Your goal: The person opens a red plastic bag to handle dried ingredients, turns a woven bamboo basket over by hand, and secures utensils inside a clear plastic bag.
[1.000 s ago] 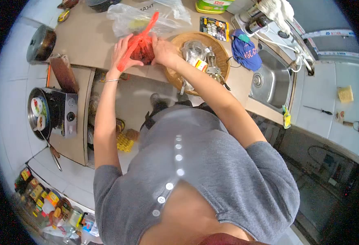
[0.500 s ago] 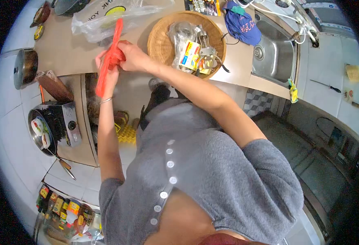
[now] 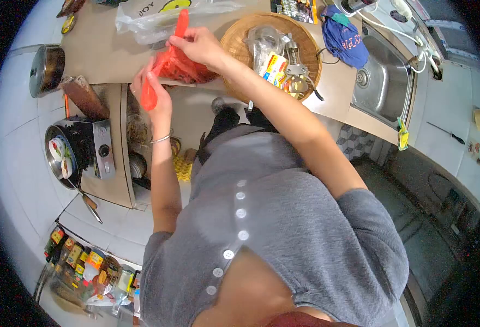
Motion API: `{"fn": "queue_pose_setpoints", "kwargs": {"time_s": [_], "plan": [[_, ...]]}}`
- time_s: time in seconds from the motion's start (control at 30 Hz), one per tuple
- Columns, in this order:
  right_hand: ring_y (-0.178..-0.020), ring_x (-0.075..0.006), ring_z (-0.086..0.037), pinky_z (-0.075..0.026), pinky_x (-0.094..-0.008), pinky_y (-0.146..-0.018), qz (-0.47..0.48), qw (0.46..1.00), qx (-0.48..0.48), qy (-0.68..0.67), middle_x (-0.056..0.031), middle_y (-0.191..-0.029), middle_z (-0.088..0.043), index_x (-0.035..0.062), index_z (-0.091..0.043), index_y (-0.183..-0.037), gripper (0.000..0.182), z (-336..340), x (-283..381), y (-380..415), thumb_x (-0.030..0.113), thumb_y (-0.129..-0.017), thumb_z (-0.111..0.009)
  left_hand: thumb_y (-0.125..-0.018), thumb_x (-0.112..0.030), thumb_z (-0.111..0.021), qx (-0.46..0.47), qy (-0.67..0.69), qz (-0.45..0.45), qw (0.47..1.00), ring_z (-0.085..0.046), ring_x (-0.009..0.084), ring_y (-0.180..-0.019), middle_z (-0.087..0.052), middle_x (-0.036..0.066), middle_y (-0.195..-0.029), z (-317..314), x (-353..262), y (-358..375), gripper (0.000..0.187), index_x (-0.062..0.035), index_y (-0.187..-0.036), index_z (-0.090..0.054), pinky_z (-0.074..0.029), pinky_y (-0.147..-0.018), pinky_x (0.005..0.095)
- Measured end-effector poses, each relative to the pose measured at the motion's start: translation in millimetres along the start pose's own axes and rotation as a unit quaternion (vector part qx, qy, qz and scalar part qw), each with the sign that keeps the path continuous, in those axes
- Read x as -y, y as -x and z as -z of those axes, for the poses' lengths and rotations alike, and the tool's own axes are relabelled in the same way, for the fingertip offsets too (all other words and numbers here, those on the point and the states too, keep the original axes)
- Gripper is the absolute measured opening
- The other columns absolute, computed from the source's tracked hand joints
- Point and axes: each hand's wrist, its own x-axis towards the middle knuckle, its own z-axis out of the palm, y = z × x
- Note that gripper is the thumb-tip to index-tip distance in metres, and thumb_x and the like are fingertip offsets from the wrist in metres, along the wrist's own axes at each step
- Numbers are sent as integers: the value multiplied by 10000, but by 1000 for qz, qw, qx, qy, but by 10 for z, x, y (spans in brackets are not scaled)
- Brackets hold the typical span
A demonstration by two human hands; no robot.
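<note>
A thin red plastic bag [image 3: 184, 70] is stretched between my two hands at the counter's front edge. My left hand [image 3: 155, 94] grips one end of it, with a red loop sticking out below the fingers. My right hand [image 3: 198, 44] pinches the bag higher up, and another red loop points upward past the fingertips. The bag's full part spreads out below my right hand; its contents cannot be made out. Just behind lies a clear plastic bag [image 3: 158, 27] with a yellow print. The wicker basket [image 3: 234, 46] stands right of my right hand.
The basket holds packets and metal utensils. A blue cap [image 3: 345, 41] lies beside the sink [image 3: 384, 82]. At left are a lidded pot [image 3: 47, 71], a stove [image 3: 101, 150] with a pan [image 3: 54, 163], and several bottles [image 3: 82, 264] lower down.
The red bag was bunched up between my hands and is now spread wider. My hands have moved apart, my right hand to the right and upward. The whole view has shifted slightly.
</note>
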Motion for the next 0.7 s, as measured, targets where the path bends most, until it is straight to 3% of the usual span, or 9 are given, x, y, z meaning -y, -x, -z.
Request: {"fn": "queue_pose_setpoints", "kwargs": {"time_s": [0.07,0.17,0.3,0.37,0.43,0.47,0.53,0.63,0.7], "plan": [[-690,-87,-584,-488,-283,-654,17,1000,2,1,-54,-775,-683,33,-717,-894,245,-18,-1,55,256,-897,-616,-978,-238,-385,-66,-118,-10,991,-508,316,-877,-588,125,-926,56,-52,-1,306,-53,-1003,-628,-386,-821,451],[-695,-140,-611,-489,-322,-663,34,999,-26,25,-78,-772,-686,46,-718,-878,251,-22,-53,96,282,-872,-632,-935,-184,-442,-38,-259,6,965,-509,332,-857,-584,140,-889,128,-81,18,224,-29,-891,-599,-384,-816,463],[-720,-209,-643,-493,-363,-688,-25,994,-108,-20,-116,-782,-691,84,-720,-880,258,51,-347,-49,330,-847,-649,-896,-148,-486,-50,-262,-10,964,-508,328,-844,-572,137,-848,140,-21,135,168,-16,-842,-575,-388,-772,451],[-726,-219,-648,-495,-363,-697,-37,995,-95,-18,-129,-786,-691,89,-721,-877,258,188,-339,-80,337,-842,-657,-905,-160,-486,-74,-154,-29,985,-493,326,-801,-557,145,-821,59,175,178,175,-24,-853,-583,-385,-711,419],[-722,-223,-647,-496,-370,-693,-40,993,-39,104,-145,-779,-685,90,-721,-879,261,295,-179,-6,341,-834,-663,-952,-198,-460,-69,-103,34,992,-509,284,-789,-558,116,-788,90,38,154,236,-25,-839,-575,-389,-708,395],[-722,-223,-647,-496,-370,-693,-43,993,-41,105,-145,-779,-685,90,-721,-879,261,316,-145,37,341,-834,-663,-973,-222,-436,-35,66,93,993,-500,222,-789,-580,93,-825,135,-37,113,262,-18,-893,-581,-390,-725,364],[-701,-240,-648,-503,-378,-679,51,976,-35,210,-149,-748,-674,81,-715,-885,259,331,-65,65,329,-821,-677,-1015,-270,-388,25,392,200,897,-482,99,-790,-624,48,-898,191,-138,43,335,-4,-1000,-592,-392,-759,301],[-663,-212,-665,-507,-324,-632,91,981,-27,169,-120,-743,-685,79,-710,-909,262,213,99,237,318,-802,-705,-1001,-235,-438,53,421,118,898,-533,84,-771,-563,-6,-762,117,-130,-55,294,-10,-918,-609,-425,-749,271],[-690,-252,-669,-519,-345,-648,222,961,-66,153,-116,-776,-683,61,-685,-859,207,127,195,368,231,-752,-736,-939,-167,-547,67,310,154,936,-579,131,-812,-597,29,-783,102,-198,-77,192,-16,-821,-539,-456,-731,292]]}}
